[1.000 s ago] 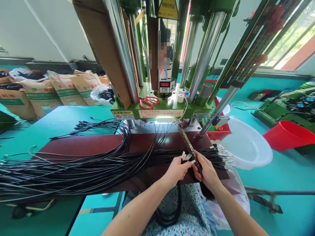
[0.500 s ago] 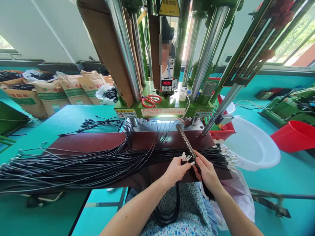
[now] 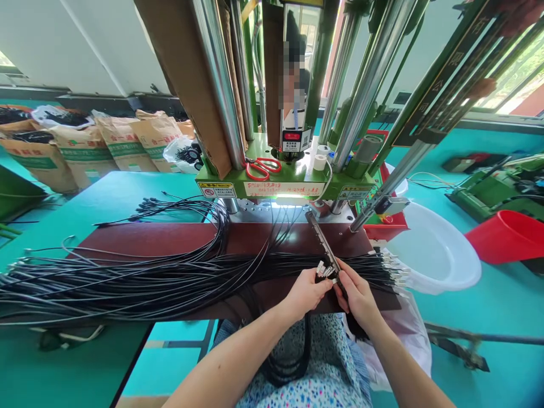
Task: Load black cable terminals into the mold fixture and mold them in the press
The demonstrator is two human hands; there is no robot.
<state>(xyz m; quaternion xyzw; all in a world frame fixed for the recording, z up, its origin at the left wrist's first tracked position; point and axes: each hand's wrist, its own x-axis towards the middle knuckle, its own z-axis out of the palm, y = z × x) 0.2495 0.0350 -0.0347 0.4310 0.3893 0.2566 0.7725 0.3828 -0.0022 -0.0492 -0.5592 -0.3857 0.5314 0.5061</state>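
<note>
My left hand pinches a few black cables by their small metal connector ends. Right beside it, my right hand is closed around the near end of a long dark metal fixture bar that slants up toward the machine. Both hands meet over the dark red work board. A thick bundle of black cables lies across the board from the left, with more connector ends fanned out to the right of my hands. Cable loops hang down into my lap.
A green vertical press with steel columns stands straight ahead, red scissors on its base. A white basin and a red tub sit at the right. Brown paper sacks line the far left. Someone stands behind the machine.
The view has shifted slightly; my hands stay together at the bar's near end, still working the connector ends. The cables and the bar have barely moved.
</note>
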